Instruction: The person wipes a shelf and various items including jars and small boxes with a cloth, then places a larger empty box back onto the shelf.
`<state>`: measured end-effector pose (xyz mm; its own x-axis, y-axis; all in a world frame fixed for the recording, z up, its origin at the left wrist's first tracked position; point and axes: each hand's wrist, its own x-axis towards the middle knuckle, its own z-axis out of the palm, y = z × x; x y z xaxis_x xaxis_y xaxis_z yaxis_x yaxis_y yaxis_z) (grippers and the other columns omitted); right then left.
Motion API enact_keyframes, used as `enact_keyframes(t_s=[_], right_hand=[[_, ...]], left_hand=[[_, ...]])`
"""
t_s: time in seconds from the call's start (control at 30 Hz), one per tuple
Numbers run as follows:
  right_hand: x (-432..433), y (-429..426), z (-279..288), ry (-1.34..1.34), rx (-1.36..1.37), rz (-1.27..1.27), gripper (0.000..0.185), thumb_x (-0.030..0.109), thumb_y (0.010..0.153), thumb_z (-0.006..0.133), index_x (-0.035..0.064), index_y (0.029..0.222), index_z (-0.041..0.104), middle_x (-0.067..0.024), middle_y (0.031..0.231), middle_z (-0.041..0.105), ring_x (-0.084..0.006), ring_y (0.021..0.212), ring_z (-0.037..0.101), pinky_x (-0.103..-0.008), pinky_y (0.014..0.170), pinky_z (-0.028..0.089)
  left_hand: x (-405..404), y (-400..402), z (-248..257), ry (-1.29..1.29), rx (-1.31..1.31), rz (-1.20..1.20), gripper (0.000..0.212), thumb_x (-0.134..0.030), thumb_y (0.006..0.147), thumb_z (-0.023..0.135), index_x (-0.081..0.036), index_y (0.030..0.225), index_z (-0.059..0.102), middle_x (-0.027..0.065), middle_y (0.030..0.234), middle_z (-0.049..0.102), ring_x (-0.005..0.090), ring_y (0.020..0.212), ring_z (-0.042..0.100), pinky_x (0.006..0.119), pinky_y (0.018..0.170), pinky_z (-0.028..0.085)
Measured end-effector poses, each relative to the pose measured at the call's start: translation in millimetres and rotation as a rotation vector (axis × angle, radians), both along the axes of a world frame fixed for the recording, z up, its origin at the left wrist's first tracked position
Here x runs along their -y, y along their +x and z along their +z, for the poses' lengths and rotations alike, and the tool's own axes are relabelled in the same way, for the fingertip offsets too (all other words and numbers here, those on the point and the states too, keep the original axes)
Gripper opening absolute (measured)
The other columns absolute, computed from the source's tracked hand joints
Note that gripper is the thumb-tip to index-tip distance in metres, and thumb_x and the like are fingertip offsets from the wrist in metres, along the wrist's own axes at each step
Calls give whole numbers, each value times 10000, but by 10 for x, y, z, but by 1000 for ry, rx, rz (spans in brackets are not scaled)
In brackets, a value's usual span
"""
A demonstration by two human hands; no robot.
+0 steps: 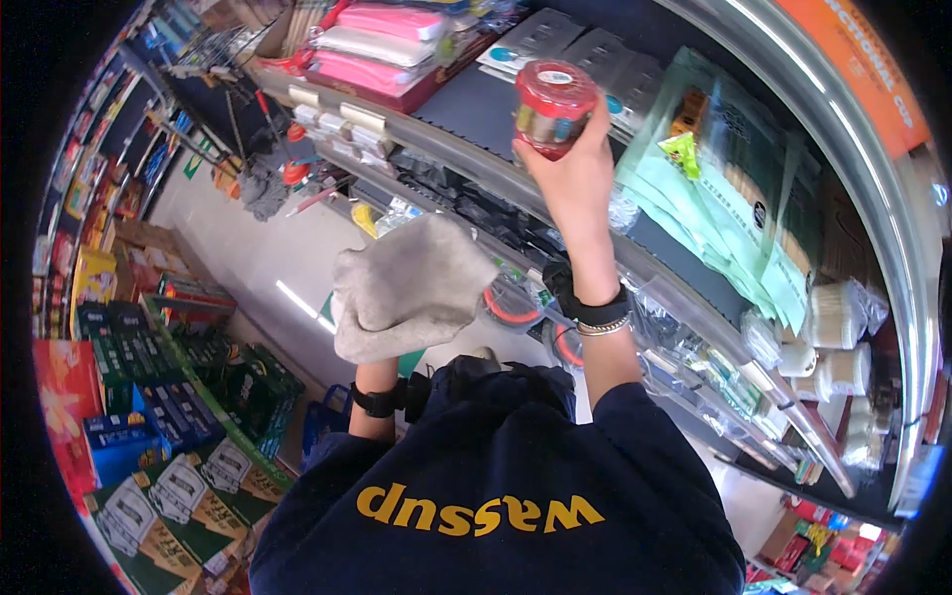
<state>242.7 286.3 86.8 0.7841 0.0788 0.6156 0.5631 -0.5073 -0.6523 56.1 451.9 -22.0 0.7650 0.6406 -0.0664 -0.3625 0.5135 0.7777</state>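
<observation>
My right hand (573, 167) grips a small round tub (552, 108) with a red lid, a clear side and a label on top. It holds the tub up over the front of a dark metal shelf (476, 100). A grey cloth (416, 279) drapes over my left hand, hiding its fingers; just the wrist (378, 378) with a black band shows below it. Behind the tub lie flat silver-grey packs (543, 37). To its right are pale green bags (714, 186) of wooden sticks.
Pink packs (372, 71) fill a box at the shelf's far left. Clear tubs (833, 316) of thin sticks stand at right. A curved metal rail (885, 223) borders the shelf. A grey mop head (265, 195) and red plungers (296, 172) hang beyond the floor; stacked cartons (186, 491) line the left.
</observation>
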Motion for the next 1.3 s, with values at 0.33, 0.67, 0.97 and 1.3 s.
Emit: enact_keyframes(t_s=[0.33, 0.67, 0.97, 1.3], right_hand=[[27, 18, -25, 139, 14, -12, 886, 155, 570, 748, -53, 1228, 193, -258, 1113, 421, -379, 998, 445, -393, 845, 374], [200, -420, 302, 137, 0, 78, 883, 188, 574, 759, -28, 1228, 206, -201, 1052, 504, -258, 921, 541, -327, 760, 450], [834, -1069, 383, 90, -124, 99, 930, 234, 569, 771, -8, 1252, 188, -214, 1167, 417, -305, 1038, 483, -370, 831, 429], [1568, -1629, 304, -5, -255, 124, 1009, 183, 554, 764, 5, 1293, 100, -211, 1292, 266, -348, 1178, 317, -383, 919, 349]], left_hand=[[-48, 290, 202, 128, 56, 41, 541, -209, 668, 675, 8, 1098, 429, 98, 1069, 478, 173, 937, 488, 290, 810, 403], [124, 486, 557, 318, 107, 66, 532, -198, 650, 692, 12, 1074, 450, 94, 1048, 491, 166, 917, 494, 286, 801, 401], [804, 564, 866, 529, 180, -100, 524, -188, 632, 707, 15, 1053, 469, 90, 1028, 503, 160, 900, 499, 283, 793, 399], [1723, 446, 1142, 660, 265, -373, 515, -177, 614, 724, 18, 1029, 490, 85, 1006, 516, 154, 880, 505, 280, 784, 397]])
